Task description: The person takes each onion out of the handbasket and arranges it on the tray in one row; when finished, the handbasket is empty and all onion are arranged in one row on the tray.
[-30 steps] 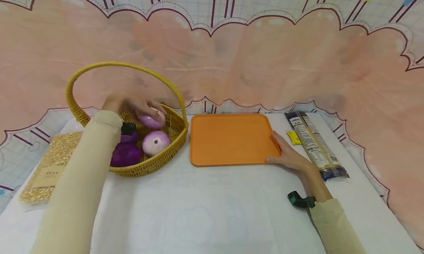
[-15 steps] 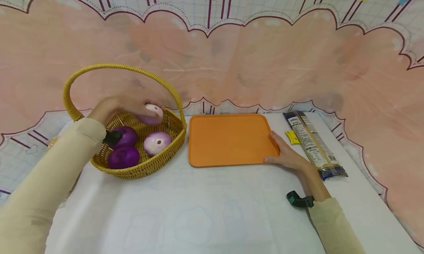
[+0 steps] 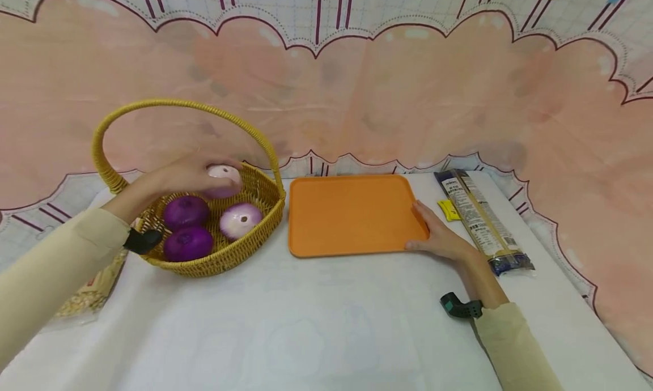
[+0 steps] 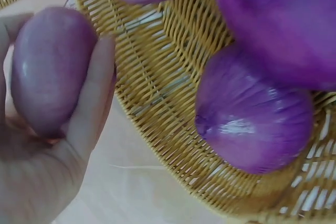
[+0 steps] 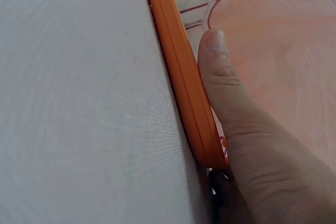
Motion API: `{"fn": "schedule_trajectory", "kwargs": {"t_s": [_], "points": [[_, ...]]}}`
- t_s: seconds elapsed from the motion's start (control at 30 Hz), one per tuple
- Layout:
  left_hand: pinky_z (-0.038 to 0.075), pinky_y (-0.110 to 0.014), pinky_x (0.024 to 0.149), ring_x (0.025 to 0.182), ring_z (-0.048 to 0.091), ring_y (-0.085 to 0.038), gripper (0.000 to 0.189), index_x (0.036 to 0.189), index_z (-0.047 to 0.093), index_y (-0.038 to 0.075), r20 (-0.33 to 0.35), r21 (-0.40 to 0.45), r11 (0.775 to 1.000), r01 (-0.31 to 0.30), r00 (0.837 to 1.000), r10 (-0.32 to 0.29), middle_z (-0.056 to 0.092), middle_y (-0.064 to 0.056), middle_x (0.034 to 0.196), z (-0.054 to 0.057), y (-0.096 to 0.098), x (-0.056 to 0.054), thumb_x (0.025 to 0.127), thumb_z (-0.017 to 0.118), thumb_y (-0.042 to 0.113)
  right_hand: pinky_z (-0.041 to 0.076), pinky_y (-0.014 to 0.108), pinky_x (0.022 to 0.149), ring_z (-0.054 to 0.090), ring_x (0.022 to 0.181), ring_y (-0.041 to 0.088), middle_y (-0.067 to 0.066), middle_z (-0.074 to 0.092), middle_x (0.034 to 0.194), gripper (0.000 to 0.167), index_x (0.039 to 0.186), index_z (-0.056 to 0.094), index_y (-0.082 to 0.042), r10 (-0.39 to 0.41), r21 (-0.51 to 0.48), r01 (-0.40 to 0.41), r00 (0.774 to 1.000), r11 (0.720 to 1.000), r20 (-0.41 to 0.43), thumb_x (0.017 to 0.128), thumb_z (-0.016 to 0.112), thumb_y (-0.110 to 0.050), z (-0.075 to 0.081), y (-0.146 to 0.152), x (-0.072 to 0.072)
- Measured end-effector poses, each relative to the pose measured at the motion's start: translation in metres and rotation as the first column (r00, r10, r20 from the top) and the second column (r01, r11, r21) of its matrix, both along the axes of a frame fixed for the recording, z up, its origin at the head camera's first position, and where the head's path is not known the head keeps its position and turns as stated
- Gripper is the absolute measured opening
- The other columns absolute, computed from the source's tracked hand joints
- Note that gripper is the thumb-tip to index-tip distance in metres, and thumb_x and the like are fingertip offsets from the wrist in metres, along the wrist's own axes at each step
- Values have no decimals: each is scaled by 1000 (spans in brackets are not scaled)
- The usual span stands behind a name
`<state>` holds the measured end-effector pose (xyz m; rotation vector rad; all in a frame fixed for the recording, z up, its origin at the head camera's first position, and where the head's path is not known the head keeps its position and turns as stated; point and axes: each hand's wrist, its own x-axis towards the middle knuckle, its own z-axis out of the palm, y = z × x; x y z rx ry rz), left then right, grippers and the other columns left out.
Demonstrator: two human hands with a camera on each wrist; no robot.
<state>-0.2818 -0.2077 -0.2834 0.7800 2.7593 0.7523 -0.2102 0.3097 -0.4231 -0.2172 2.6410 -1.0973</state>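
My left hand (image 3: 191, 173) grips a purple-and-white onion (image 3: 223, 180) at the back of the yellow wicker basket (image 3: 270, 224), below its arched handle. In the left wrist view, that onion (image 4: 50, 72) sits between thumb and fingers, beside the basket's rim. Two dark purple onions (image 3: 187, 243) and a paler onion (image 3: 241, 221) lie inside the basket. At the front right corner of an orange tray (image 3: 352, 215), my right hand (image 3: 441, 235) holds the edge. The thumb (image 5: 218, 72) lies along the tray's rim in the right wrist view; the other fingers are mostly hidden there.
A long blue-and-clear packet (image 3: 482, 221) lies right of the tray, with a small yellow packet (image 3: 449, 210) beside it. Behind my left sleeve, a bag of yellow grains (image 3: 94, 294) is partly hidden. A patterned cloth backdrop (image 3: 326, 107) rises behind the white table (image 3: 285, 323).
My left forearm has swung outward to the left, uncovering the dark onions. The left hand has shifted slightly left with its onion. The right hand stays at the tray corner.
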Motion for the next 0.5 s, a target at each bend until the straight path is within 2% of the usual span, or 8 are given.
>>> {"fn": "schedule_trajectory", "kwargs": {"t_s": [0.13, 0.3, 0.37, 0.5], "points": [[45, -28, 81, 98, 56, -21, 48, 132, 58, 16, 14, 14, 998, -64, 998, 63, 61, -10, 123, -1, -4, 9, 89, 69, 34, 5, 60, 120, -1, 151, 38, 13, -3, 165, 112, 157, 7, -12, -11, 0, 11, 1000, 1000, 0, 77, 79, -44, 2, 0, -1], [44, -33, 82, 104, 53, -24, 49, 131, 58, 15, -11, 52, 995, -82, 997, 82, 54, -12, 132, -3, -4, 17, 87, 70, 32, 4, 59, 120, -2, 151, 38, 13, -4, 165, 113, 157, 5, -12, -11, -14, 11, 1000, 1000, 19, 78, 78, -44, 0, 0, 0], [44, -34, 84, 103, 54, -24, 49, 132, 58, 16, -33, 86, 991, -102, 994, 105, 56, -12, 131, -4, -2, 21, 87, 70, 31, 4, 59, 120, -2, 151, 38, 14, -4, 164, 113, 157, 5, -11, -1, 3, 0, 1000, 1000, 8, 78, 78, -45, 0, -1, 0], [44, -40, 89, 106, 56, -26, 53, 137, 53, 21, -48, 145, 972, -186, 980, 195, 57, -11, 132, -4, 2, 31, 88, 67, 36, 6, 60, 120, 1, 151, 40, 16, -2, 164, 113, 157, 5, -9, 32, 87, -28, 999, 996, -44, 78, 76, -48, 0, 0, -1]]}}
